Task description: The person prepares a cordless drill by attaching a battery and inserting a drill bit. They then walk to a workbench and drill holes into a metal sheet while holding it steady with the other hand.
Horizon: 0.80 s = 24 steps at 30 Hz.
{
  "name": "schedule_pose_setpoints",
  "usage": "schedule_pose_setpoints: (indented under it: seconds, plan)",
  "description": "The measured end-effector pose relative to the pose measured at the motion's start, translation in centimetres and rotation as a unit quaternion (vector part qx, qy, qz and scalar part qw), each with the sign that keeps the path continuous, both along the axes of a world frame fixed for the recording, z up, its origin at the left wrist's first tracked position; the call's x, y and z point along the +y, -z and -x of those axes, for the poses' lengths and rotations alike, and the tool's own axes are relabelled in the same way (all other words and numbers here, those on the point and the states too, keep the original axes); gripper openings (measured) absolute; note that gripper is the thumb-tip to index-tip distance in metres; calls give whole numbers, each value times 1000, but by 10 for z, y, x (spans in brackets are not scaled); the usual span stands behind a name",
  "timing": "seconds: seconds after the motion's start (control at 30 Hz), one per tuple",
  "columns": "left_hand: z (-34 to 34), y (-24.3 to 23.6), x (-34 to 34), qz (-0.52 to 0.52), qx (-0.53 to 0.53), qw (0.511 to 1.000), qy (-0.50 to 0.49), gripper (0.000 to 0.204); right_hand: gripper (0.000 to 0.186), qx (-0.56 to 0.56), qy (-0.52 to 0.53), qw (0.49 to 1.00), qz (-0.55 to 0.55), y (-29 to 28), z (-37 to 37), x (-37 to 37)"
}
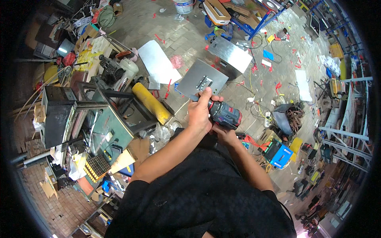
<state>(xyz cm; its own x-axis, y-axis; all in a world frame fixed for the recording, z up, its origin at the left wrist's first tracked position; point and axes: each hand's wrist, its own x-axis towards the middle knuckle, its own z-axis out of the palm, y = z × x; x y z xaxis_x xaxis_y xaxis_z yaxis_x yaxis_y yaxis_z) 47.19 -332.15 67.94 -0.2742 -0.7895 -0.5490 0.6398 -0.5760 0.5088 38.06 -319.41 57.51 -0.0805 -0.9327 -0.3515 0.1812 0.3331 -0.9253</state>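
A black and red cordless drill (225, 115) is held in front of my body, its front end pointing away to the left. My left hand (199, 113) is closed around the front end by the chuck, thumb stretched along the top. A small grey piece (193, 98) pokes out beside that thumb; I cannot make out what it is. My right hand (225, 135) is closed under the drill's body at the grip, mostly hidden by the tool. Just beyond my hands stands a grey sheet-metal box (190, 77) with a dark handle-like fitting (204, 82) on its top face.
Another metal box (230, 53) stands behind the first. A white sheet (158, 61) lies on the floor. To the left are a yellow cylinder (151, 103) and a cluttered green-topped bench (115, 131). A blue case (281, 155), cables and red scraps lie to the right.
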Motion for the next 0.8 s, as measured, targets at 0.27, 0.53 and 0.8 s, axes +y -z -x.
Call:
schedule_pose_setpoints:
  seconds: [0.27,0.53,0.8]
  plan:
    - [8,57,-5,0,-2,996,94,24,25,-79,111,987,-84,48,-5,14]
    - [-5,78,-39,4,54,969,243,22,10,-42,201,977,-55,8,-24,-19]
    - [-52,73,-63,66,70,906,412,62,36,164,195,964,-73,-55,-39,-68]
